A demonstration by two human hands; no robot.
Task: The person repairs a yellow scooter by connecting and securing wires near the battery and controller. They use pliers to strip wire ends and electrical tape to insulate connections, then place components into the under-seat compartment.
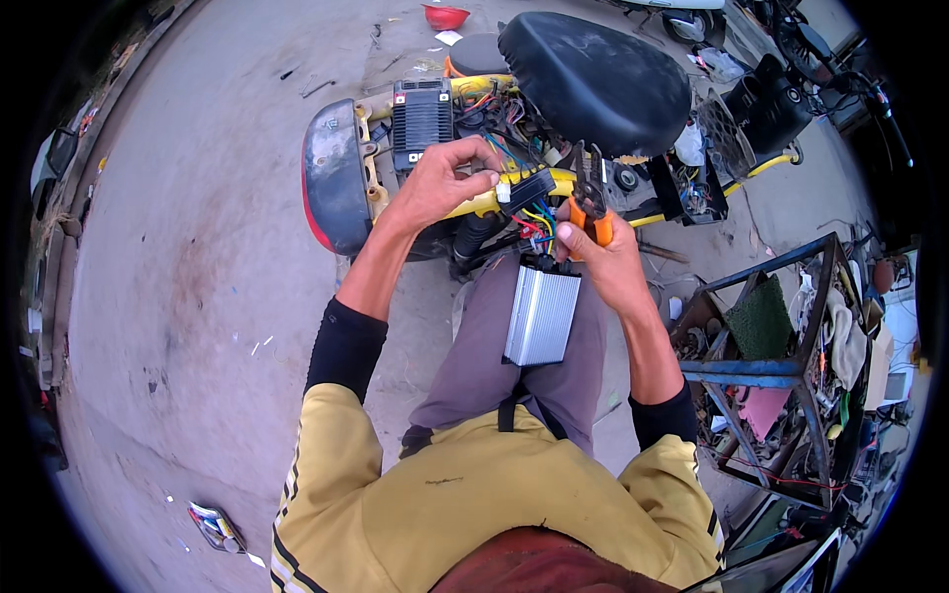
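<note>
My right hand (pixel 608 259) is closed round the orange handles of dark-jawed pliers (pixel 603 230), whose jaws point up and away from me. My left hand (pixel 445 188) is pinched, thumb against forefinger, right beside a white connector (pixel 503 192); whatever lies between the fingertips is too small to make out. Close to that connector a black box (pixel 528 190) rests against the yellow frame (pixel 474 205). A silver finned controller box (pixel 543 313) lies on my thighs, and coloured wires (pixel 539 225) run from its top toward the frame, some of them hidden by my right hand.
The stripped scooter carries a raised black seat (pixel 598 84), a black finned unit (pixel 423 119) and a dark tail cover (pixel 336 178). To my right stands a metal-framed rack (pixel 746 373) full of parts. A red bowl (pixel 446 17) sits beyond; a small tray (pixel 217 529) lies behind left.
</note>
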